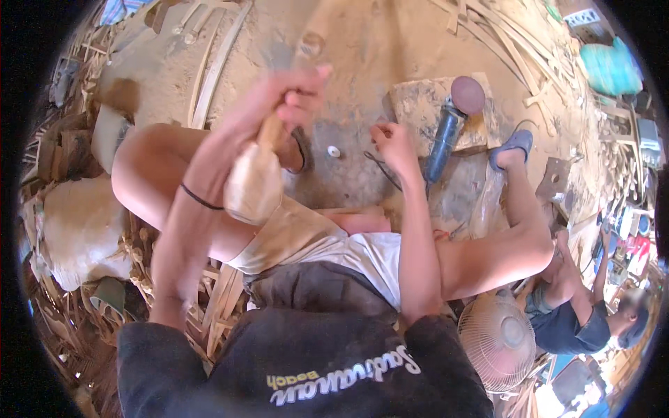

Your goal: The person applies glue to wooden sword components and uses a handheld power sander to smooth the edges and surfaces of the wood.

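My left hand (296,97), blurred by motion, is closed around the handle of a pale wooden spoon (255,182). The spoon's broad bowl hangs toward my lap beside the left forearm, and the handle runs up past my fingers. Curled with its fingertips together, my right hand (394,145) is raised over the ground; whatever it may hold does not show. To its right, a blue angle grinder (442,144) with a round brown sanding disc (467,95) leans on a worn block (425,94). A dark cord (382,166) passes just below my right hand.
A small white round piece (334,151) lies on the dusty ground between my feet. Wooden strips (221,66) lie ahead, and unfinished spoons are heaped by a pale sack (80,230) on the left. A fan (498,343) stands at right near another person (575,317).
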Motion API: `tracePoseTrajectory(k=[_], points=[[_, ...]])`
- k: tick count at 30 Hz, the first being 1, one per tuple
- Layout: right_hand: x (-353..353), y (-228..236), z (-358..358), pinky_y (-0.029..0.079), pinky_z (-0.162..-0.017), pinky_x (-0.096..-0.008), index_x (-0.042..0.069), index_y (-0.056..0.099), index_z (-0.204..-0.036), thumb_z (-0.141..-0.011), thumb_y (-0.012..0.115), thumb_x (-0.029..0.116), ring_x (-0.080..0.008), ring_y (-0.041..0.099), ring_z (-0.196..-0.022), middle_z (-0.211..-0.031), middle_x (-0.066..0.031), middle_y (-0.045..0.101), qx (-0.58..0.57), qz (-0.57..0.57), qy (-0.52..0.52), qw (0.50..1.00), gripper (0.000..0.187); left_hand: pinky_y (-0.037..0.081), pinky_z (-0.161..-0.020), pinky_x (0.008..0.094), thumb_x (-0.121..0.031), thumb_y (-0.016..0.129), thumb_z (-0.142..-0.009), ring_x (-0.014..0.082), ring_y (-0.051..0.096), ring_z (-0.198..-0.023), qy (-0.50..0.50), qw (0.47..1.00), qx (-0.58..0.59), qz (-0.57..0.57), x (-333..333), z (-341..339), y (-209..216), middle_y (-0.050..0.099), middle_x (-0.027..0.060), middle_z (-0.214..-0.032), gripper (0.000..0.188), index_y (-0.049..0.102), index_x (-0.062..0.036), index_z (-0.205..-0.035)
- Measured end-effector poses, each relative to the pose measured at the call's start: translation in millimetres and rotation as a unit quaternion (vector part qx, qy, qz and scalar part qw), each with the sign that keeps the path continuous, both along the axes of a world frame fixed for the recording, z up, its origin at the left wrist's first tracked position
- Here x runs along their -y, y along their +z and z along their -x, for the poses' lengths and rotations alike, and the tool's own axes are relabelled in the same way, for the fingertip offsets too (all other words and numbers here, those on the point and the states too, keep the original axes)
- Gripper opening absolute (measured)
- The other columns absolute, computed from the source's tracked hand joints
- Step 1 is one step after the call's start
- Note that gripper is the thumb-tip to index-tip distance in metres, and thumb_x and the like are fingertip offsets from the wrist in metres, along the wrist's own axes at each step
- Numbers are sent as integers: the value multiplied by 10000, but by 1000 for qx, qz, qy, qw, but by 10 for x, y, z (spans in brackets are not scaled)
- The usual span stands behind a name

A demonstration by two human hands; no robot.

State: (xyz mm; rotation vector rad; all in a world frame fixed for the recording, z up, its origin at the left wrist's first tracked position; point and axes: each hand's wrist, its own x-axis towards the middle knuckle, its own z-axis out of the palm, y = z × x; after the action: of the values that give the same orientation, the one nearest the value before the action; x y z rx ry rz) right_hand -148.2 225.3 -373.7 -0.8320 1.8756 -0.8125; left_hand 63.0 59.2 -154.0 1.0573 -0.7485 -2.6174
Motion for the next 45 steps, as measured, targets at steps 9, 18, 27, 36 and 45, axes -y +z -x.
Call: tracePoseTrajectory(k=[9,18,27,36,45], points=[[998,-1966,-102,517,-1040,-488,24,666,-1343,-980,627,217,-379,642,-1240,-1358,-154,671,-493,93,81,861,412,497,-503,273,-101,750,-975,106,548,-505,57,987,57,-137,-376,-48,-269,539,-12,-606,402,504,-152,-661],[796,-2313,137,526,-971,-545,56,777,-1043,-1008,608,249,-400,681,-1146,-1174,-181,729,-416,9,206,886,260,505,-495,273,-87,714,-997,86,525,-531,117,987,6,-112,-261,178,-269,496,-28,-659,176,555,-107,-924],[471,459,-192,540,-817,-302,-56,772,-1029,-983,751,114,-174,701,-843,-898,-106,769,14,139,-191,972,177,551,-506,302,-158,742,-950,116,588,-531,167,984,49,-33,-447,301,-471,531,2,-703,218,535,-90,-954],[-14,2265,-473,521,-835,-281,-33,754,-993,-942,755,-21,-165,679,-894,-956,-95,737,-104,281,-15,954,52,443,-539,275,-46,667,-920,109,528,-615,148,988,30,6,-524,543,-524,531,14,-781,156,533,-72,-997],[-271,2372,-450,527,-814,-326,0,749,-998,-940,765,12,-224,682,-855,-925,-112,719,22,267,-84,960,62,410,-537,271,15,620,-882,106,474,-603,166,983,-39,60,-781,583,-405,500,18,-827,228,460,-65,-1024]])
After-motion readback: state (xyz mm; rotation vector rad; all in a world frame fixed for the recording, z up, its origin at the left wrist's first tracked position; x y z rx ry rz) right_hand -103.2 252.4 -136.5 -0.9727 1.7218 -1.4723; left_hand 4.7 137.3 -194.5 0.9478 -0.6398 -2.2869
